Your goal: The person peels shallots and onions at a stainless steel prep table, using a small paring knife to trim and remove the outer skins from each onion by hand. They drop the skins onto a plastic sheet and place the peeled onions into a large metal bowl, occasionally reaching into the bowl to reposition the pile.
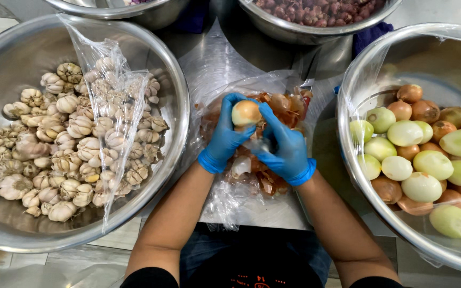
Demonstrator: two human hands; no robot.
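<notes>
Both my hands wear blue gloves and meet over a clear plastic bag of brown onion skins [273, 181] in the middle. My left hand [223, 137] grips a partly peeled onion [245, 112] from the left and below. My right hand [284, 144] touches the same onion from the right, fingers curled near its lower side; whether it also holds a small tool is hidden.
A large steel bowl [6, 224] of garlic bulbs [70, 144] with a plastic sheet stands on the left. On the right, a steel bowl [358, 181] holds peeled and unpeeled onions [422, 154]. At the top is a bowl of small red shallots [321, 10] and another bowl [113, 8].
</notes>
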